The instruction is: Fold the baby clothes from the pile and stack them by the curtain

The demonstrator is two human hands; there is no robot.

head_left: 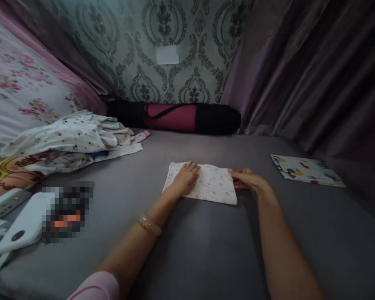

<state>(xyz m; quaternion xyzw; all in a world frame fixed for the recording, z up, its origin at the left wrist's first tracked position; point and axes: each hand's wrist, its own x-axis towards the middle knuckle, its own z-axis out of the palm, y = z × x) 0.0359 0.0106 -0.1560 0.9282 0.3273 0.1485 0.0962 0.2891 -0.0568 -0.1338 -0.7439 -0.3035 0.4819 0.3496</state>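
A folded white cloth with small pastel prints point(214, 183) lies flat on the grey sheet point(206, 241) in the middle of the view. My left hand point(186, 178) rests on the cloth's left part, its fingers stretched out and pointing away from me. At the cloth's right edge is my right hand point(246, 179), with its thumb and fingers closed on the cloth near the far right corner. A bracelet circles my left wrist.
Crumpled patterned clothes point(78, 135) are piled at the left. Nearer are a power strip point(9, 202) and a white device point(29, 221) beside a blurred-out patch. A folded colourful-print cloth point(306, 170) lies right. A black and red roll bag point(171, 118) lies along the wall.
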